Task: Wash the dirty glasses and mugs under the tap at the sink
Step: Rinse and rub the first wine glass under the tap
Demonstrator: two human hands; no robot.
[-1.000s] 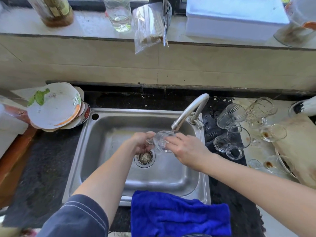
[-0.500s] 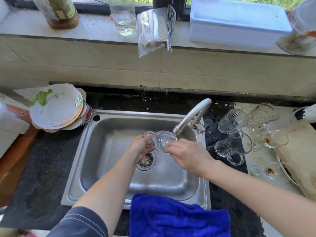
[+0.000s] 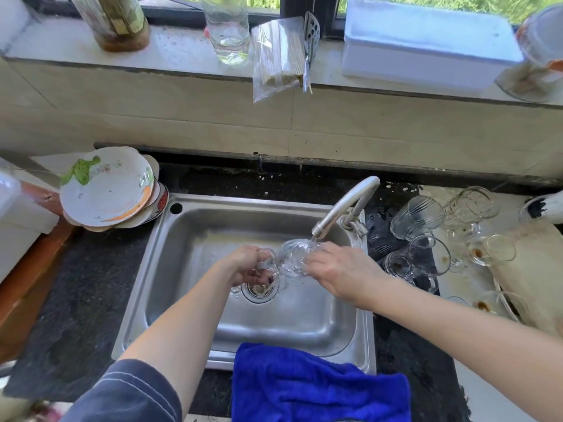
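Closest to you, a blue cloth [image 3: 320,388] is hanging over the front rim of the steel sink [image 3: 195,226]. Just beyond it, above the drain [image 3: 259,290], you are holding a clear glass mug [image 3: 294,258] between both hands. Your left hand [image 3: 248,264] is curling its fingers round the handle, and your right hand [image 3: 338,269] is gripping the body from the other side. The mug is sitting directly under the spout of the tap [image 3: 344,205], and water is running onto it.

To your right, dirty glasses and mugs [image 3: 417,216] are crowding the counter, several showing brown residue. To your left, stacked plates [image 3: 106,188] are leaning at the sink's far corner. Farthest off, a tumbler [image 3: 227,28], a bag of wooden sticks [image 3: 278,53] and a white box [image 3: 426,44] are standing on the windowsill.
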